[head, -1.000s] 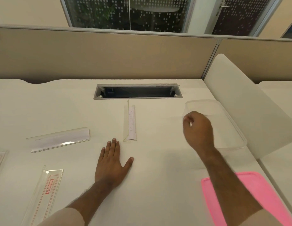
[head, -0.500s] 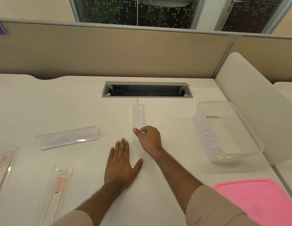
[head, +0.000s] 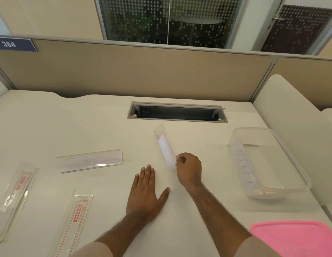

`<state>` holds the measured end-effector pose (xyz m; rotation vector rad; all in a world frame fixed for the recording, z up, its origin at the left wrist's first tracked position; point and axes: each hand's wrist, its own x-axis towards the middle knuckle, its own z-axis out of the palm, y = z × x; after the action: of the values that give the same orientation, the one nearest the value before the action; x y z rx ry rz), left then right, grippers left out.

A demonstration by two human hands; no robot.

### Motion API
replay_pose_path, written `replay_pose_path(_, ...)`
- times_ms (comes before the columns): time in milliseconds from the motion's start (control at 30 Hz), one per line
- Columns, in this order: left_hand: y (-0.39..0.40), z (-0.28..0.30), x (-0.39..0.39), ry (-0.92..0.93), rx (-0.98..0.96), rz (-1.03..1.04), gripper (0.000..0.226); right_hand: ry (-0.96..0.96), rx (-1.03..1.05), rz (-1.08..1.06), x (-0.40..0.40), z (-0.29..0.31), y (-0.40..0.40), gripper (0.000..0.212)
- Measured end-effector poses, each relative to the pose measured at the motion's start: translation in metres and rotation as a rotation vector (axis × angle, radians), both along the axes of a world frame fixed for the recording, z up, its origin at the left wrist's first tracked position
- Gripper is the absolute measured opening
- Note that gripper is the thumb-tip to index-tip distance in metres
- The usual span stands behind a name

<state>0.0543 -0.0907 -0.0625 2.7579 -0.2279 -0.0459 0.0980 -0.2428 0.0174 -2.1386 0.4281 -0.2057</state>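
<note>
My right hand (head: 189, 170) pinches the near end of a clear acrylic name plate (head: 164, 145), which is lifted and tilted, its far end pointing up and left toward the cable slot. My left hand (head: 145, 191) lies flat on the white desk (head: 87, 127) with straight fingers, holding nothing. A clear plastic container (head: 283, 186) stands to the right with one name plate (head: 243, 164) leaning along its left inner wall. Another clear plate (head: 91, 161) lies left of centre. Two plates with red print lie at the near left, one (head: 74, 219) beside my left forearm and one (head: 13, 197) at the frame's edge.
A pink lid (head: 295, 240) lies at the near right corner. An open cable slot (head: 177, 113) cuts the desk's far middle. A beige partition (head: 143, 75) closes the back, and a white side panel (head: 291, 115) rises behind the container.
My right hand came from the container to the middle name plate, pinched its near end and lifted it, so it now tilts off the desk. My left hand stayed flat.
</note>
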Motion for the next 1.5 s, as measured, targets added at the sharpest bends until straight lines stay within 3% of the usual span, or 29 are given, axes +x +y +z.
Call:
replay_pose_path(67,0.003,0.004,-0.001,0.008,-0.085,0.002,0.083,-0.026,0.012,0.023,-0.014,0.003,-0.009,0.025)
replay_pose_path(233,0.024,0.022,-0.009,0.044,-0.557,0.122,0.059,-0.076,0.070,0.071,-0.052,0.019,-0.036,0.019)
replay_pose_path(467,0.052,0.067,0.002,-0.065,-0.884,0.136,0.055,-0.066,0.103,0.134,-0.088,0.045,-0.061,0.020)
replay_pose_path(567,0.069,0.089,0.003,-0.016,-0.927,0.108,0.057,-0.095,0.158,0.171,-0.099,0.057,-0.061,0.019)
replay_pose_path(767,0.076,0.106,-0.009,0.013,-0.944,0.014,0.023,-0.114,0.175,0.254,-0.108,0.070,-0.068,0.021)
replay_pose_path(1000,0.078,0.116,-0.026,0.105,-1.084,0.159,0.007,-0.166,0.148,0.298,-0.119,0.076,-0.063,0.024)
replay_pose_path(1133,0.083,0.122,-0.031,0.182,-1.124,0.200,0.004,-0.186,0.248,0.251,-0.120,0.076,-0.061,0.019)
replay_pose_path(1233,0.089,0.127,-0.032,0.228,-1.179,0.237,0.018,-0.200,0.290,0.263,-0.122,0.075,-0.059,0.017)
replay_pose_path(1400,0.101,0.130,-0.025,0.309,-1.204,0.327,0.011,-0.185,0.055,0.464,-0.122,0.074,-0.068,0.060)
replay_pose_path(1500,0.108,0.134,-0.022,0.420,-1.178,0.316,0.017,-0.146,-0.035,0.556,-0.121,0.076,-0.074,0.073)
